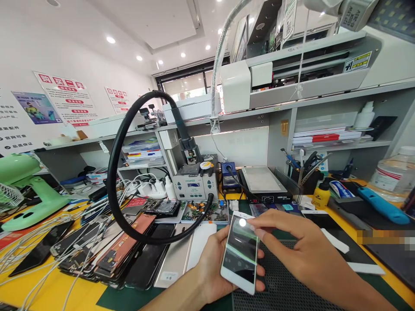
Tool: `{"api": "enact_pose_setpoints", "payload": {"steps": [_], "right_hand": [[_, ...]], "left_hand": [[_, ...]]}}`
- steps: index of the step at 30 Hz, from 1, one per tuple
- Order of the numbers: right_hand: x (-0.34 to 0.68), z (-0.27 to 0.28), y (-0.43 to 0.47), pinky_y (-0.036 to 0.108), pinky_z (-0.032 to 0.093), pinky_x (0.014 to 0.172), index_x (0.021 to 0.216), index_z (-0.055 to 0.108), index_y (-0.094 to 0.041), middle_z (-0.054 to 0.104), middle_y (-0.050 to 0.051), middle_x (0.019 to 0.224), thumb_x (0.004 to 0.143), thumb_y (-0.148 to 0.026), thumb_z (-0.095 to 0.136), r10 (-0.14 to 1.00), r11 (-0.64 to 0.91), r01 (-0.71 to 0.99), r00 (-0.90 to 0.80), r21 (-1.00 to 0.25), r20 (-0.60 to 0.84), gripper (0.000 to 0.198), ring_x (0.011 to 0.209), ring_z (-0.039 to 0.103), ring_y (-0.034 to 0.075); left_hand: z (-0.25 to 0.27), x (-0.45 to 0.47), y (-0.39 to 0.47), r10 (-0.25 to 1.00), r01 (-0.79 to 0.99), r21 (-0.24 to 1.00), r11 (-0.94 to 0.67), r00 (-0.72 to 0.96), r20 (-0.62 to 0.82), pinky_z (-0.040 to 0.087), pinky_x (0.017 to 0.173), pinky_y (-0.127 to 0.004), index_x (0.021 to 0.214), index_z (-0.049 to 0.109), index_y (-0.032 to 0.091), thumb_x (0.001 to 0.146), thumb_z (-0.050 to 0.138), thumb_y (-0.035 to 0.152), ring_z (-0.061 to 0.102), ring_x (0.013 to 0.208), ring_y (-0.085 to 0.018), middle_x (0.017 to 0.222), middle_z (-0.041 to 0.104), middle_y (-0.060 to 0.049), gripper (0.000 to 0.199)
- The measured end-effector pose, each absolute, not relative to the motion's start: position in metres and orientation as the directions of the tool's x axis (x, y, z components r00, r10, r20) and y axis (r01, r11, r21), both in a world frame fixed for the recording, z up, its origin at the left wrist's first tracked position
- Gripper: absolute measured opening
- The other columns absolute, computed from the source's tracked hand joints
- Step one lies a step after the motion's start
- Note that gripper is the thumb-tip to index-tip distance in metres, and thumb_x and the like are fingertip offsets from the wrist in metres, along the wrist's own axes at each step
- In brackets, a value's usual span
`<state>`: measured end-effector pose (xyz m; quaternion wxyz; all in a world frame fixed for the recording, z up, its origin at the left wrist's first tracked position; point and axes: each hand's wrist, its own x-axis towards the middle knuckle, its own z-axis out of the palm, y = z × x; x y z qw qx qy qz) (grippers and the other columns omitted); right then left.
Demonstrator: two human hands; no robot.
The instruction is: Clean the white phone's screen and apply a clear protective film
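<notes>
A white-framed smartphone [240, 255] with a dark, reflective screen lies tilted in my left hand [212, 268]. The fingers of that hand wrap behind the phone and show along its right edge. My right hand [298, 246] comes in from the right, thumb and index finger pinched together at the phone's upper right edge. Whether anything thin sits between those fingertips, I cannot tell. Beneath the phone is a dark perforated mat [279, 289]. To the right, partly behind my right hand, lies another white-framed phone or tablet [366, 268] with a white strip [335, 240] on it.
Stacked phones and parts [119, 255] lie left of my hands, with loose white cables [42, 268] beyond. A black hose [113, 172] loops from the rework station [194, 185]. Behind are a parts tray [207, 211], a flat heating plate [264, 179], a yellow bottle [320, 194] and a tool holder [301, 177].
</notes>
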<state>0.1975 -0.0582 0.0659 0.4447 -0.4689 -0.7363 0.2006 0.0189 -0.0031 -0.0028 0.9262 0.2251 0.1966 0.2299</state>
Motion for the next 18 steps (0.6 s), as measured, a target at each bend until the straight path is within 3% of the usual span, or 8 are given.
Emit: {"api": "enact_pose_setpoints", "payload": {"steps": [11, 14, 18], "right_hand": [[0.208, 0.076, -0.064, 0.022, 0.056, 0.076, 0.104, 0.077, -0.029, 0.074, 0.001, 0.099, 0.094, -0.036, 0.064, 0.885, 0.459, 0.413, -0.143, -0.786, 0.442, 0.018, 0.088, 0.071, 0.017], [0.218, 0.077, -0.064, 0.024, 0.058, 0.08, 0.1, 0.079, -0.028, 0.076, 0.003, 0.099, 0.088, -0.037, 0.072, 0.899, 0.433, 0.298, -0.08, -0.851, 0.43, 0.016, 0.089, 0.072, 0.02], [0.238, 0.081, -0.058, 0.023, 0.06, 0.067, 0.093, 0.081, -0.026, 0.077, 0.004, 0.081, 0.078, -0.036, 0.082, 0.923, 0.379, -0.001, 0.065, -0.925, 0.378, 0.018, 0.072, 0.071, 0.018]], "left_hand": [[-0.001, 0.017, -0.004, 0.536, -0.356, 0.529, 0.77, 0.811, -0.234, 0.057, 0.065, -0.043, 0.122, 0.065, 0.005, 0.094, 0.043, 0.055, 0.069, 0.074, -0.027, 0.099, 0.069, -0.014, 0.061], [-0.002, 0.016, -0.004, 0.542, -0.377, 0.513, 0.771, 0.812, -0.217, 0.055, 0.068, -0.043, 0.121, 0.064, 0.004, 0.095, 0.037, 0.058, 0.068, 0.075, -0.027, 0.099, 0.068, -0.015, 0.065], [-0.004, 0.014, -0.003, 0.549, -0.393, 0.496, 0.774, 0.808, -0.215, 0.053, 0.07, -0.045, 0.113, 0.066, 0.001, 0.095, 0.029, 0.064, 0.067, 0.078, -0.029, 0.1, 0.066, -0.018, 0.075]]}}
